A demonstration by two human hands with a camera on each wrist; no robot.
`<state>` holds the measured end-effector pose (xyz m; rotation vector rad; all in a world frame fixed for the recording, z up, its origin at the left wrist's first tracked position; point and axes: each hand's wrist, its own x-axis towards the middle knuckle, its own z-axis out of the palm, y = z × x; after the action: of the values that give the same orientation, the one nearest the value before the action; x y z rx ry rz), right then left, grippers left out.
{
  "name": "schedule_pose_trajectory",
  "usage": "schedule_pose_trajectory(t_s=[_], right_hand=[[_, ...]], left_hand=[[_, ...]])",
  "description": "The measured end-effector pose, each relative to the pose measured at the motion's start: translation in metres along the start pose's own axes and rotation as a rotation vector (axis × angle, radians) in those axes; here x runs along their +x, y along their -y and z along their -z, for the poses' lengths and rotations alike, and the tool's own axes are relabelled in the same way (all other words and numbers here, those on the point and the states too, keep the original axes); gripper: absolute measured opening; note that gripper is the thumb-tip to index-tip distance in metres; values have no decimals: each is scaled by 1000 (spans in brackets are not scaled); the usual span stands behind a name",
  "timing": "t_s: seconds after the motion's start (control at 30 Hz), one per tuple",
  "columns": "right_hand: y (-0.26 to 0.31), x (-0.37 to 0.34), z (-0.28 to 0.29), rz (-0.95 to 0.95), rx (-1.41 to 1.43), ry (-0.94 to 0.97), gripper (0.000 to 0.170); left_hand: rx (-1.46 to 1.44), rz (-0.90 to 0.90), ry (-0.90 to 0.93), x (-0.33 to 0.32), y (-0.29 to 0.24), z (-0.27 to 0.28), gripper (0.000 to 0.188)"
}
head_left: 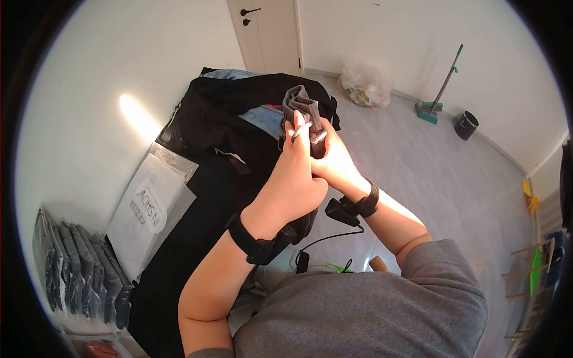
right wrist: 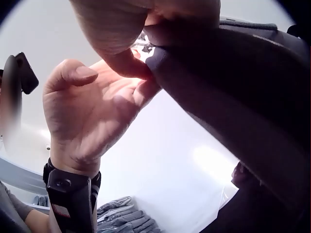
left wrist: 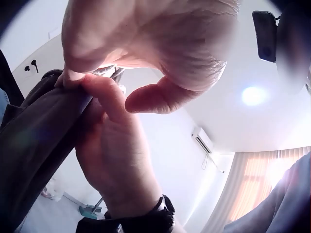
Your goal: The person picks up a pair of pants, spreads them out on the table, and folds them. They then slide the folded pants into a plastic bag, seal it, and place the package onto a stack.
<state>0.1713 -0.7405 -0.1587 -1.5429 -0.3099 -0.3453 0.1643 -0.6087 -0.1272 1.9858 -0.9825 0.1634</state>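
A grey-brown ribbed garment, bunched together, is held up in front of the person over the pile of clothes. A pale cord comes out of it and loops by the fingertips. My left hand pinches this cord with its fingers, while its thumb stands away from the cloth in the left wrist view. Close against it, my right hand grips the garment beside the cord. The right wrist view shows the garment's dark cloth hanging from the right hand; the fingertips partly hide the cord there.
Black and blue denim clothes lie heaped on a black-covered surface. A white plastic package leans at the left wall near several bagged dark garments. Behind are a plastic bag, a broom and a black bin.
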Motion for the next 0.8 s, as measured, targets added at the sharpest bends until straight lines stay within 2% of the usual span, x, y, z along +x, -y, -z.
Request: schedule_pose_trajectory(t_s=[0.03, 0.07, 0.1, 0.17, 0.2, 0.23, 0.3, 0.33, 0.43, 0.47, 0.5, 0.57, 0.63, 0.67, 0.7, 0.77, 0.8], right_hand=[[4, 0, -2, -66, -103, -48, 66], [-1, 1, -1, -58, -85, -65, 59], [-6, 2, 1, -60, -85, -64, 59], [-17, 7, 9, -13, 147, -85, 50], [-20, 9, 14, 35, 351, -22, 42], [-19, 12, 20, 27, 265, -26, 35], [-13, 12, 28, -19, 260, -5, 27], [-13, 10, 34, -73, 327, 70, 22], [2, 0, 34, -76, 478, 196, 25], [5, -4, 33, -88, 492, 222, 28], [8, -7, 33, -45, 416, 231, 32], [6, -13, 40, -106, 173, 159, 37], [11, -19, 40, -74, 173, 105, 39], [12, -22, 41, -41, 172, 58, 41], [11, -24, 43, -40, 172, 50, 41], [8, -26, 45, 35, 200, 32, 40], [5, -27, 48, 33, 201, 32, 40]], left_hand=[[-13, 24, 13, -1, -2, 0, 87], [-15, 27, 12, -3, -2, 1, 87], [30, -39, -17, -5, -1, 2, 80], [77, -104, -45, -8, -7, 15, 75], [84, -61, 130, -10, -19, 36, 61], [93, -16, 308, -12, -22, 53, 50], [36, -149, 44, -12, -7, 79, 28], [170, -183, -29, -11, -5, 91, 26], [220, -152, -92, -2, -4, 100, 57], [221, -148, -94, 2, -1, 97, 57], [260, -174, -35, 5, 4, 92, 69], [320, -199, 91, 8, 16, 83, 89], [203, -70, 201, 10, 19, 71, 87], [93, -120, 160, 12, 17, 63, 78], [92, -124, 167, 12, 14, 56, 78], [250, -1, 156, 9, 9, 46, 66], [264, -36, 104, 9, 10, 41, 51]])
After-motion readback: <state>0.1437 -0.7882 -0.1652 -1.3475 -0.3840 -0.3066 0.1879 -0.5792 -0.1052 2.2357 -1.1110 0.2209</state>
